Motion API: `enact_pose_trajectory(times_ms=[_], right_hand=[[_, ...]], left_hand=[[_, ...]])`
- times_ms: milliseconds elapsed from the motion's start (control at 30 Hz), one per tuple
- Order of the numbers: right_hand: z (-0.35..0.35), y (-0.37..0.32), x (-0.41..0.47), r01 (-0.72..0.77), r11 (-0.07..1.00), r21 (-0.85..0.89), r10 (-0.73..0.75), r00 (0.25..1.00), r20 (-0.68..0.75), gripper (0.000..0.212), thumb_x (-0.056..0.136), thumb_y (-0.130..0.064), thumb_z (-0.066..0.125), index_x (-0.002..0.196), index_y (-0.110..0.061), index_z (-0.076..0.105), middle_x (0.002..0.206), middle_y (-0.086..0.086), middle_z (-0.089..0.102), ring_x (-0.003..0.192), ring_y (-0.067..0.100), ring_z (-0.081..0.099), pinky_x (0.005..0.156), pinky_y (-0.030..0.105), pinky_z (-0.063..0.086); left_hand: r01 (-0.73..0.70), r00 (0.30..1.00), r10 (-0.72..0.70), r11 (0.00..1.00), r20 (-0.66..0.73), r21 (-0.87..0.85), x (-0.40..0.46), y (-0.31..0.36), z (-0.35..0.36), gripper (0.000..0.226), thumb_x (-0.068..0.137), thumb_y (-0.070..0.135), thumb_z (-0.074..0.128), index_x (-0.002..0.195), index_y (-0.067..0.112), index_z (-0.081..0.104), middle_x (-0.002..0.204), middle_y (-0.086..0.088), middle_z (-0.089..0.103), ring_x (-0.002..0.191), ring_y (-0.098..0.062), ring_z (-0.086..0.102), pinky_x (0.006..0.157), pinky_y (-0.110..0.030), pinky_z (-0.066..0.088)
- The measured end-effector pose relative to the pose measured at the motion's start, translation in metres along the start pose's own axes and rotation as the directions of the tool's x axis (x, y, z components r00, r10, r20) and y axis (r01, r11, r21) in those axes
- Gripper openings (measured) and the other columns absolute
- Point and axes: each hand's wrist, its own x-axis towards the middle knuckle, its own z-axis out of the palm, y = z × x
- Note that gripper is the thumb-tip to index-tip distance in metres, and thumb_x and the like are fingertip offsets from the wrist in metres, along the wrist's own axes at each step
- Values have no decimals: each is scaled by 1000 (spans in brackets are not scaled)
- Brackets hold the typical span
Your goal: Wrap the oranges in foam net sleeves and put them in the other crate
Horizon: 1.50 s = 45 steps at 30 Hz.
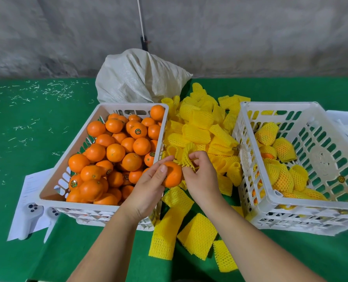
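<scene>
Holding one orange (172, 177) in your left hand (148, 187), you pinch a yellow foam net sleeve (186, 154) against it with your right hand (201, 176), between two white crates (250, 159) on the green tabletop (26, 139).

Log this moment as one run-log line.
left hand: holds orange | right hand: pinches foam sleeve | step: sleeving | right crate: partly filled

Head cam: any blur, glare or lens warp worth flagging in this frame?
Head view: sharp on both hands and the orange the left hand holds; the right hand pinches a foam sleeve. Flat, even light with soft shadows and no glare. Wide-angle warp splays the crate walls outward. The back wall looks soft.
</scene>
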Motion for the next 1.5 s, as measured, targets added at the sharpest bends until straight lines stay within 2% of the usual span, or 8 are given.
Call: enact_pose_trajectory(times_ms=[167,367,600,733,833,1167,1367,1500], right_hand=[[-5,-16,-7,6,1000,-29,-5,1000,28,29,82,-49,58,104,-30,60,88,-8,65,80,13,65,68,45,59],[-11,-21,-6,193,977,-92,-181,975,127,8,95,-22,66,101,-26,63,85,-12,66,75,8,62,63,38,55],[6,-19,-46,441,871,-219,-406,895,188,16,95,-26,67,108,-25,57,88,-20,47,80,4,46,61,14,39],[-3,-23,-31,350,923,-160,-340,937,84,24,97,-13,64,120,-17,60,109,-6,54,96,5,50,76,20,45],[-16,-30,-16,346,914,-213,-343,938,53,26,101,-13,59,127,-15,63,120,0,55,103,14,55,78,25,49],[-13,-29,-40,624,689,-369,-586,779,222,32,93,-12,71,124,-16,69,115,3,58,107,21,55,78,33,56],[-15,-25,-29,563,781,-270,-560,823,93,37,95,-10,66,131,-12,64,123,4,55,112,22,58,84,32,55],[-18,-19,-21,617,714,-332,-651,759,11,29,95,-3,67,123,-7,70,111,8,62,96,18,62,72,22,52]], left_hand=[[-33,999,30,995,32,97,0,-4,5,76,78,66,84,135,20,66,131,-12,71,123,-30,67,106,-43,53],[-116,989,119,993,-91,36,-1,-10,4,68,83,70,78,131,25,61,119,-13,68,112,-29,65,110,-66,45],[-167,960,169,986,-221,30,-2,-10,3,71,84,82,65,146,53,46,137,22,63,130,-9,62,111,-48,51],[-156,987,160,982,-30,106,-3,-7,-2,70,93,39,72,155,42,40,150,-4,59,140,-26,56,114,-45,48],[-209,978,206,952,38,225,0,-11,2,64,102,24,67,159,35,39,153,2,56,143,-22,52,115,-42,47],[-261,931,290,953,-221,152,1,-13,5,61,76,17,77,129,27,48,98,7,74,92,-17,71,77,-28,59],[-323,936,345,921,-70,219,-2,-10,5,51,103,28,58,153,26,50,141,-7,65,130,-27,62,101,-34,54],[-282,952,302,923,-40,261,-6,-12,4,59,98,44,72,152,32,50,138,-7,66,126,-28,64,100,-39,55]])
